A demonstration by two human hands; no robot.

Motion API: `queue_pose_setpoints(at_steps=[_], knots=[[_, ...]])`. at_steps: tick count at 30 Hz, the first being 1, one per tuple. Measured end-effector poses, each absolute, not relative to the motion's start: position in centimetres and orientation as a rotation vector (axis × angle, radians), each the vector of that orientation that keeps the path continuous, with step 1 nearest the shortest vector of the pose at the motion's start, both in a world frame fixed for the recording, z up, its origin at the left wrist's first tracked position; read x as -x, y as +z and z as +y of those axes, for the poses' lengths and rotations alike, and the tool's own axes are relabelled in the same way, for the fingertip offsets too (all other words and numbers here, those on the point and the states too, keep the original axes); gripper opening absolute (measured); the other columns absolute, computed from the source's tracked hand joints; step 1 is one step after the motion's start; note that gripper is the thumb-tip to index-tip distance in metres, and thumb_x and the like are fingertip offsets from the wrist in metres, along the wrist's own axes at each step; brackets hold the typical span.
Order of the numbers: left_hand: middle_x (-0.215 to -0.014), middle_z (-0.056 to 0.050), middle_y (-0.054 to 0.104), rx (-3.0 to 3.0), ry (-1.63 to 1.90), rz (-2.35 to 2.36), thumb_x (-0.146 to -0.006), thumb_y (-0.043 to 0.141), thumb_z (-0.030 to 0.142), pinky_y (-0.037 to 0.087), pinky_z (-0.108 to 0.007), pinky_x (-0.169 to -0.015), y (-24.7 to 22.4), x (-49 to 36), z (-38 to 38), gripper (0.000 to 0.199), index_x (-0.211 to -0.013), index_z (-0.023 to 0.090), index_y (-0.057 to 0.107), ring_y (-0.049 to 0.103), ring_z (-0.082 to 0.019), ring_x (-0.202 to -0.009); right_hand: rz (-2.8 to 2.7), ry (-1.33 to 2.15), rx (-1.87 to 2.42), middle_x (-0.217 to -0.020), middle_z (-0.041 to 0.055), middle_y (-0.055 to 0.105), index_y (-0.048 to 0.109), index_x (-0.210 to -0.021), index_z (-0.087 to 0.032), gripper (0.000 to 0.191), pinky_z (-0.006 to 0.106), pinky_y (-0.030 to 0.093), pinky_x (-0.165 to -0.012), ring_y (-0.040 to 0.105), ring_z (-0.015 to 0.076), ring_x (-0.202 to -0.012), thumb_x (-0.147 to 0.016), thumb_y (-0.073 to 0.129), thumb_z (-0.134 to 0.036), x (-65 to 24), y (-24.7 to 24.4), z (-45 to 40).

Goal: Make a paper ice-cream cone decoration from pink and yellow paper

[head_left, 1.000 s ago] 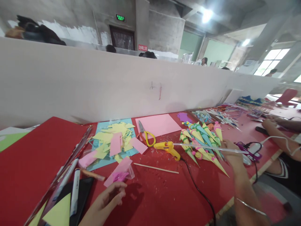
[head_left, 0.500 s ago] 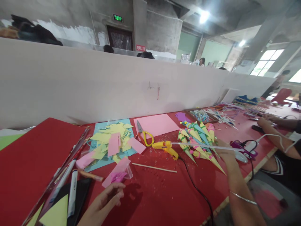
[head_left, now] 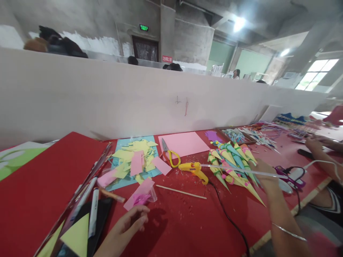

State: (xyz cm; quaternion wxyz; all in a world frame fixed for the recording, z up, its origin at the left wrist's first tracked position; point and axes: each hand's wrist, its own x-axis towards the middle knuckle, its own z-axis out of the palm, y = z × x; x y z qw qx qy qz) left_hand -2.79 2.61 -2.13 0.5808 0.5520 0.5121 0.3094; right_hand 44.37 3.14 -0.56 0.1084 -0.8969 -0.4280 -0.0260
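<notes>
My left hand (head_left: 131, 225) rests low at the centre-left, fingers loosely curled and apart, holding nothing. It is just below a small plastic bag with bright pink pieces (head_left: 141, 198) on a pink paper strip. My right hand (head_left: 264, 175) is at the right edge of a pile of yellow, blue and pink paper cones (head_left: 233, 160); its fingers are hidden behind the cones and a long clear glue stick. That stick sticks out of a yellow glue gun (head_left: 194, 169) lying on the red table (head_left: 171, 221). Left of the gun lie yellow-handled scissors (head_left: 171, 155).
Yellow and pink paper pieces (head_left: 139, 153) cover a blue sheet. A thin wooden stick (head_left: 180, 191) lies in front. Markers (head_left: 93, 212) are at left. A black cord (head_left: 227, 216) runs to the front edge. Another person's hands (head_left: 318, 146) work at right. A white partition (head_left: 134, 103) stands behind.
The view has turned slightly left, so everything sits further right. My right hand stays beside the cones, now a little closer against them. My left hand keeps its pose.
</notes>
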Motion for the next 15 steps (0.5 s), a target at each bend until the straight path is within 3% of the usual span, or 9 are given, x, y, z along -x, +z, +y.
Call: queue_pose_setpoints(at_steps=[8, 15], knots=[[-0.064, 0.004, 0.054, -1.338, 0.745, 1.099, -0.064, 0.061, 0.053, 0.04, -0.025, -0.061, -3.11, 2.87, 2.49, 0.037, -0.081, 0.021, 0.06, 0.048, -0.012, -0.059, -1.095, -0.053, 2.861, -0.096, 0.0249, 0.063, 0.055, -0.108, -0.006, 0.06, 0.042, 0.045, -0.069, 0.061, 0.0379, -0.091, -0.085, 0.02, -0.05, -43.98, 0.25, 2.82], [-0.063, 0.005, 0.051, -1.367, 0.734, 1.105, -0.067, 0.06, 0.049, 0.039, -0.024, -0.061, -2.52, 2.66, 2.23, 0.032, -0.081, 0.02, 0.058, 0.047, -0.012, -0.058, -1.128, -0.311, 2.78, -0.085, 0.0249, 0.065, 0.06, -0.101, -0.009, 0.061, 0.039, 0.042, -0.054, 0.064, 0.0364, -0.073, -0.086, 0.016, -0.048, -44.51, -0.09, 2.85]])
